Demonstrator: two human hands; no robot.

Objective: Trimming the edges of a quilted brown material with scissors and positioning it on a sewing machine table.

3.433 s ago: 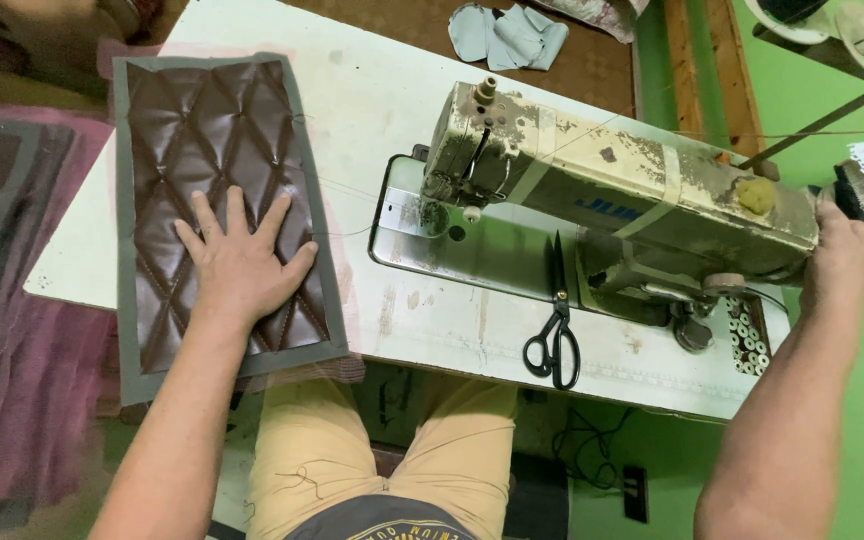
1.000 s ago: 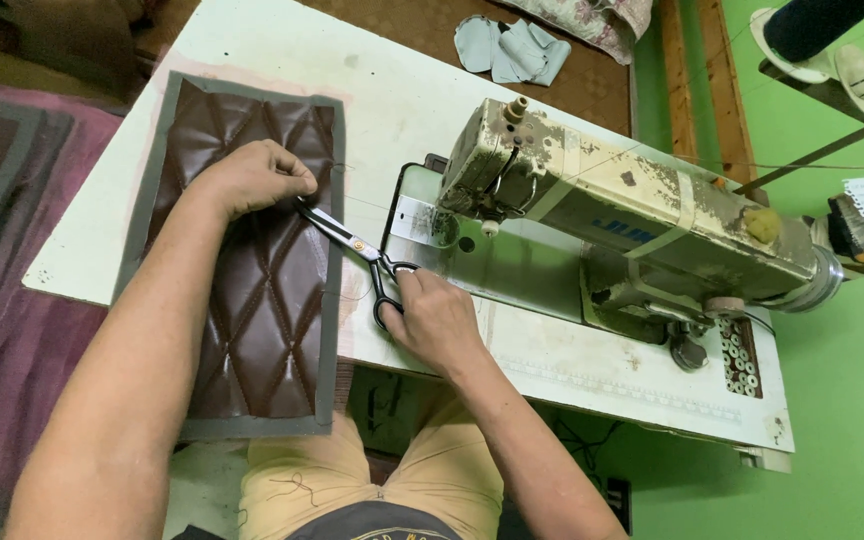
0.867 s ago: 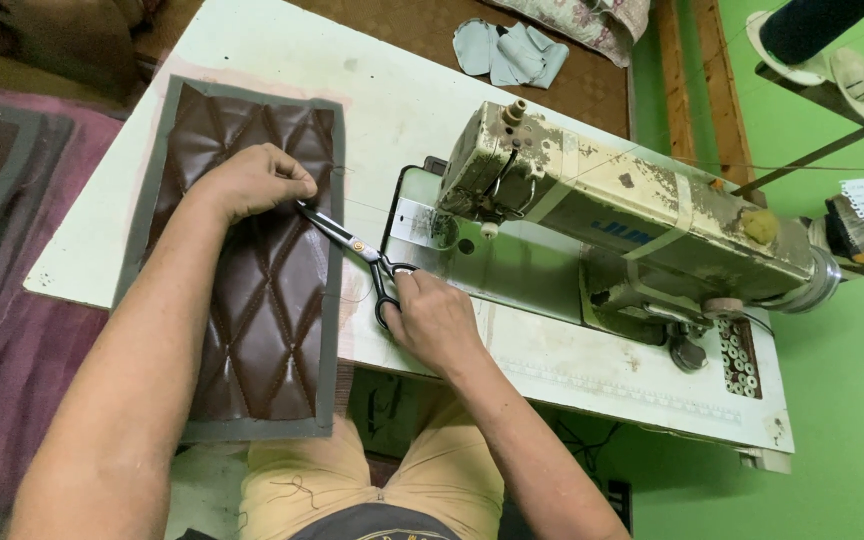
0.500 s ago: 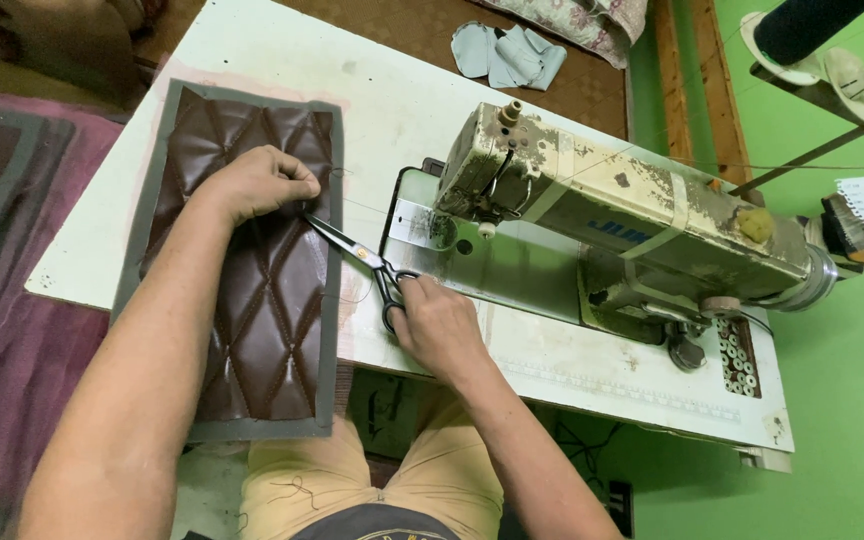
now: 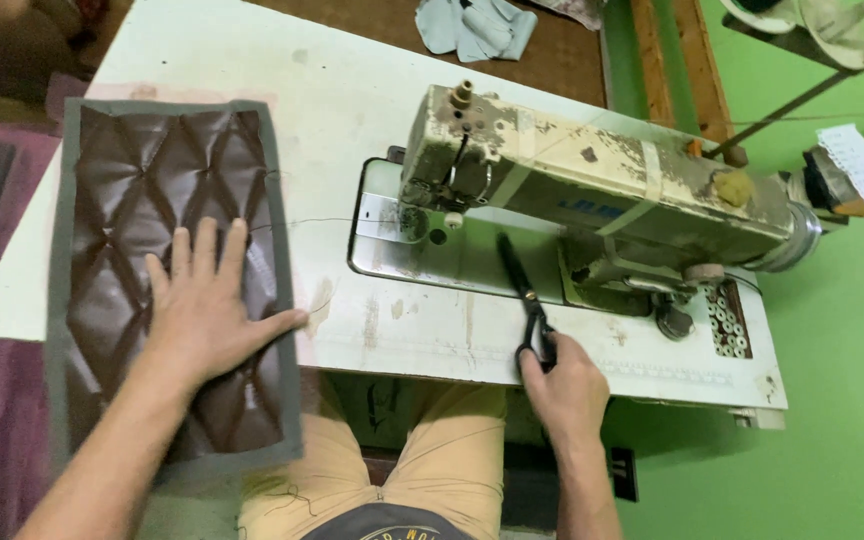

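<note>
Down at the left of the frame, the person's left hand [image 5: 214, 312] lies flat and open, fingers spread, on a brown diamond-quilted panel [image 5: 167, 280] with a grey border, which rests on the left end of the white sewing table [image 5: 282, 90] and overhangs its near edge. At lower centre the right hand [image 5: 564, 385] is closed around the handles of black scissors [image 5: 524, 295]; their blades are shut and point up the frame, lying on the table just in front of the worn cream sewing machine [image 5: 602, 185]. A thin thread [image 5: 317, 222] runs from the panel's right edge toward the machine's needle area. Pale blue fabric scraps [image 5: 477, 25] sit at the top centre on a brown surface beyond the table. Tan trousers show below the table edge, and the floor at the right is green.
</note>
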